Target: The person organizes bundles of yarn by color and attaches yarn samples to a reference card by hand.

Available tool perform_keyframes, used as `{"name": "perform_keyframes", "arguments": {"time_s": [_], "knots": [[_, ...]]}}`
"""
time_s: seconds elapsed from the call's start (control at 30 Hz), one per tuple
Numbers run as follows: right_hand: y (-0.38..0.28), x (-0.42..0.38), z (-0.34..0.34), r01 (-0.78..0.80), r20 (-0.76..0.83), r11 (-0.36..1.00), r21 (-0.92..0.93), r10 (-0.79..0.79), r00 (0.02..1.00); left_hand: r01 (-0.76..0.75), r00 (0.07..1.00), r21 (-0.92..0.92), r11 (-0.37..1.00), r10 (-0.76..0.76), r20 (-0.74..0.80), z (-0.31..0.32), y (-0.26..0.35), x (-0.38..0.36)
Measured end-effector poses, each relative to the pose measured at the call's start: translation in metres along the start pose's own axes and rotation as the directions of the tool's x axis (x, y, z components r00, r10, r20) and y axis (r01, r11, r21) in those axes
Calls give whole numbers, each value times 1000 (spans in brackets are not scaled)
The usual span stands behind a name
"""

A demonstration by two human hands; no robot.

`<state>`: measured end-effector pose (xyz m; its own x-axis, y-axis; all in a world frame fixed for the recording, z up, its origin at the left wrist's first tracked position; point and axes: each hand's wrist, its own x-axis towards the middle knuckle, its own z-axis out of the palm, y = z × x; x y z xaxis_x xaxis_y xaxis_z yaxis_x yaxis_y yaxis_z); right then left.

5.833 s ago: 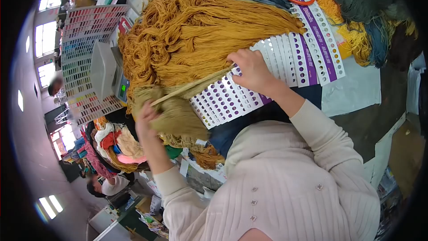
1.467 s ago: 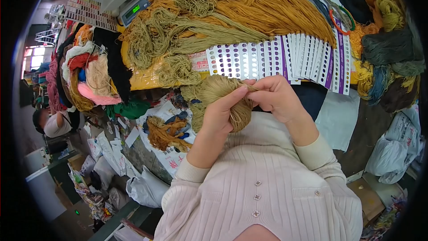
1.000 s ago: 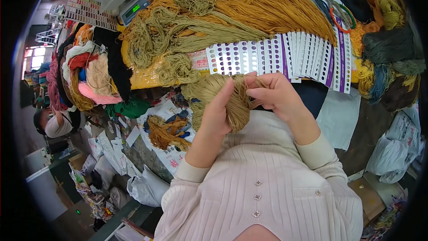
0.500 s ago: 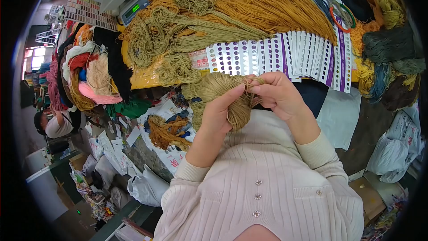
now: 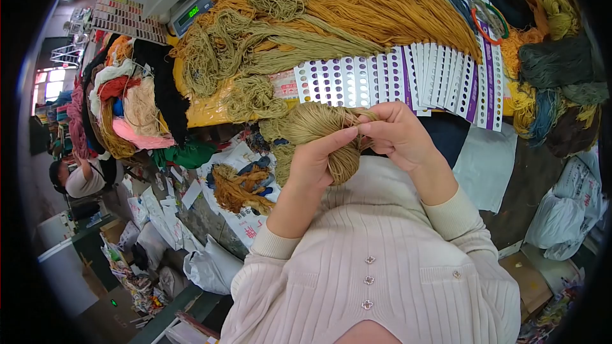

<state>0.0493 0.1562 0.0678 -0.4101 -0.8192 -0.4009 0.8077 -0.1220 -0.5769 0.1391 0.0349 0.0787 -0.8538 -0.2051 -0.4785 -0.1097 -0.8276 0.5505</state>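
Observation:
A bundled olive-tan skein of yarn is held in front of my chest, just off the table's near edge. My left hand wraps round its near side, the thumb lying across the strands. At the skein's right end my right hand pinches some strands between thumb and fingers, close to my left thumb tip. Exactly which strands lie in that pinch is partly hidden by the fingers. Looser olive-green yarn lies just beyond the skein on the table.
Golden-brown yarn covers the table's far side. White and purple punched cards fan out before it. Scissors lie at upper right, a scale at upper left. Another person is at far left. Plastic bags sit on the floor.
My left thumb has moved slightly down and right along the skein, which has shifted a little. My right hand keeps its pinch in nearly the same place.

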Motion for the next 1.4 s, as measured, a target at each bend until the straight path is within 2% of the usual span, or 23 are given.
{"name": "perform_keyframes", "arguments": {"time_s": [0.37,0.43,0.53,0.6,0.63,0.73,0.83,0.87,0.93,1.03,1.13,1.23,1.37,1.4], "knots": [[1,1,-2,14,-3,1000,-5,-14,1000,1,998,-21,1000,-2,-62,-1,-1,-1],[1,0,-1,20,-14,1000,-23,-20,1000,7,1000,-71,997,-8,-12,-8,-3,1],[-6,-2,10,-11,-97,947,-320,-21,995,56,996,-105,993,-49,69,-6,-3,4],[0,0,12,86,-35,942,-325,-103,994,65,994,-82,995,-57,96,-4,-3,4],[2,1,12,135,-4,935,-327,-144,990,50,995,-55,997,-44,95,-5,-4,5],[0,-1,10,78,-57,951,-298,-99,993,22,989,-54,998,-14,146,-5,-3,4],[2,1,-3,126,48,988,-88,-122,991,10,976,-108,994,13,216,-10,-3,2],[1,1,-8,95,74,995,-16,-93,993,8,971,-128,992,23,239,-11,-4,2],[0,1,-16,24,129,991,128,-41,991,-4,971,-97,995,27,237,-10,-3,1],[2,1,-13,-10,130,980,196,-16,991,-49,976,9,999,46,214,-7,-4,-1],[-8,0,5,-15,-28,996,85,18,999,-102,975,100,990,79,209,-3,-6,-1],[-4,2,7,-15,-53,993,-117,9,999,-108,968,166,980,65,241,0,-7,-1],[0,5,7,-3,-61,995,-98,-3,998,-93,972,155,984,56,228,4,-6,-2],[-2,4,8,4,-57,997,-76,-8,998,-64,965,90,994,39,258,2,-6,-1]]}}
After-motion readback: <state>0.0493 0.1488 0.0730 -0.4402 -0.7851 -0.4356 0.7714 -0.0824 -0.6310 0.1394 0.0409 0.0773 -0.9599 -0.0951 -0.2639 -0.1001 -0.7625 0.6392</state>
